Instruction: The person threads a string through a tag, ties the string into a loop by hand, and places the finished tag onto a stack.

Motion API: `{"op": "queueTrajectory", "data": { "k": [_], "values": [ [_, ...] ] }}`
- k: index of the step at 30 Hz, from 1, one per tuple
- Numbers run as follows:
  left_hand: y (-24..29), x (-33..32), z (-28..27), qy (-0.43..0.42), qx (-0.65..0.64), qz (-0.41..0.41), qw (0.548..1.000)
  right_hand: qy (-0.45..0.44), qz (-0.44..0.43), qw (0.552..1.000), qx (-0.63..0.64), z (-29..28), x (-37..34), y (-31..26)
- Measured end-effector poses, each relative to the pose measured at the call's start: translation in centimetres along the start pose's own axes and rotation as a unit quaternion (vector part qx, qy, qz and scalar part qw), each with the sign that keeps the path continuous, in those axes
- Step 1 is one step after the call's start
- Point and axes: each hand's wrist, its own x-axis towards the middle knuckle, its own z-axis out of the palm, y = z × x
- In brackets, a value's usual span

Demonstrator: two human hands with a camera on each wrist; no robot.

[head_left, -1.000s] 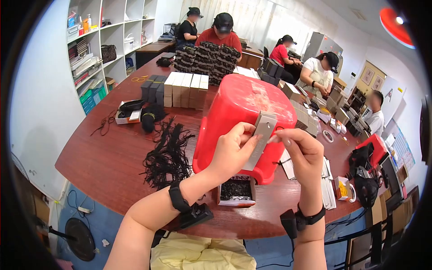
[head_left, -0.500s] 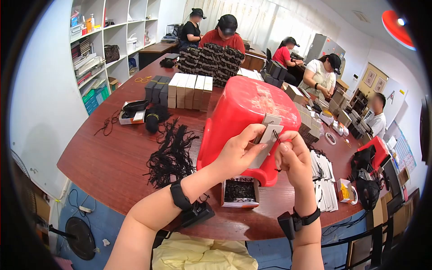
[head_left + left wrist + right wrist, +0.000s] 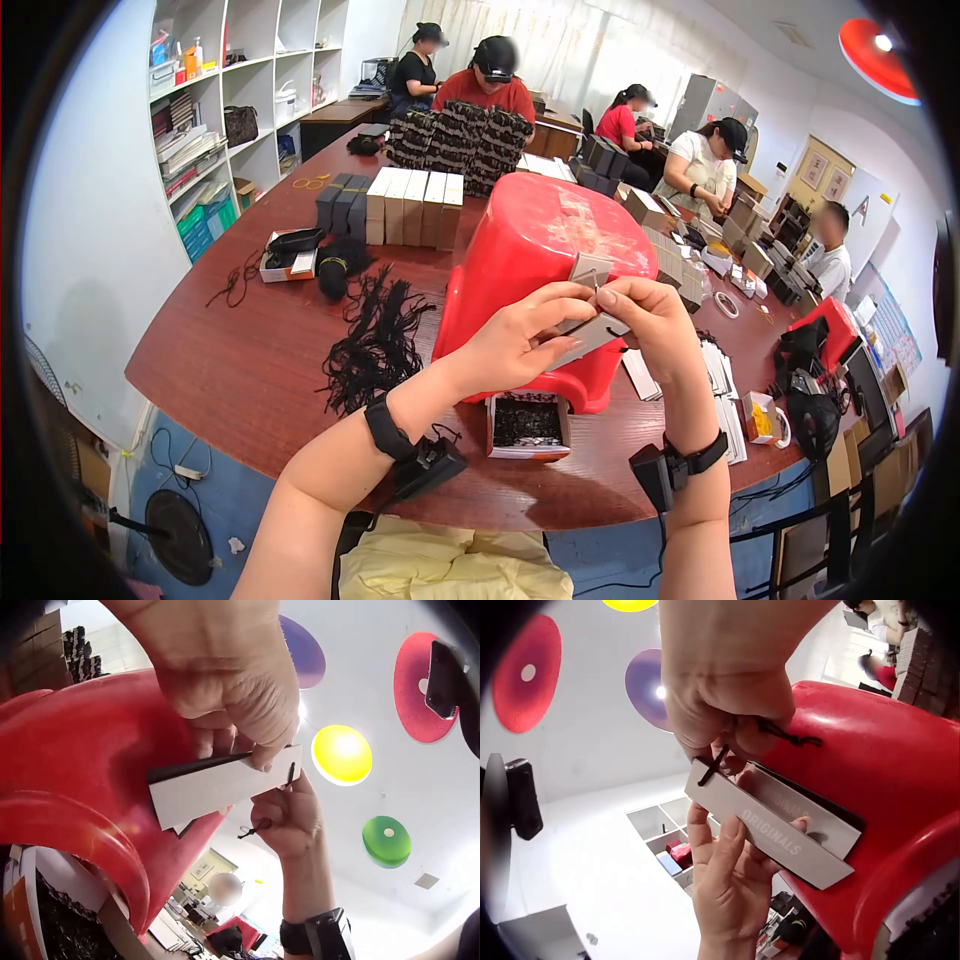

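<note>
Reddish-brown, sheeny counter [image 3: 230,350] in a white-walled room [image 3: 785,105] bears a scuffed red plastic stool [image 3: 520,240]. Left hand [image 3: 520,335] pinches flat, pale tags [image 3: 761,825]; right hand [image 3: 655,325] pinches thin black cord [image 3: 795,738].

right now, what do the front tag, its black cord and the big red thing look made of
Tag: likely stiff matte card, flat with crisp edges.
Black cord: probably textile string, thin and knotted; fibre unclear.
Red thing: seemingly moulded plastic, glossy highlights, scuffed top.
</note>
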Motion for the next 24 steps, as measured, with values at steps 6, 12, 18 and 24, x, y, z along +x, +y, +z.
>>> {"op": "queueTrajectory", "data": {
  "k": [6, 12, 18, 24],
  "values": [
    [0.3, 0.1, -0.1, -0.04, 0.02, -0.012, 0.999, 0.068, -0.095, 0.981, -0.154, -0.6, -0.2, -0.3],
    [0.4, 0.2, 0.3, -0.006, 0.001, -0.043, 0.999, -0.143, -0.175, 0.899, 0.375, -1.7, -1.1, -1.2],
    [1.7, 0.1, 0.8, -0.041, -0.034, -0.077, 0.996, -0.064, -0.189, 0.973, 0.114, -1.3, -3.5, -1.6],
    [2.4, -0.1, 1.3, -0.056, 0.022, -0.07, 0.996, -0.045, -0.16, 0.98, -0.113, -1.1, -4.4, -1.8]
  ]
}}
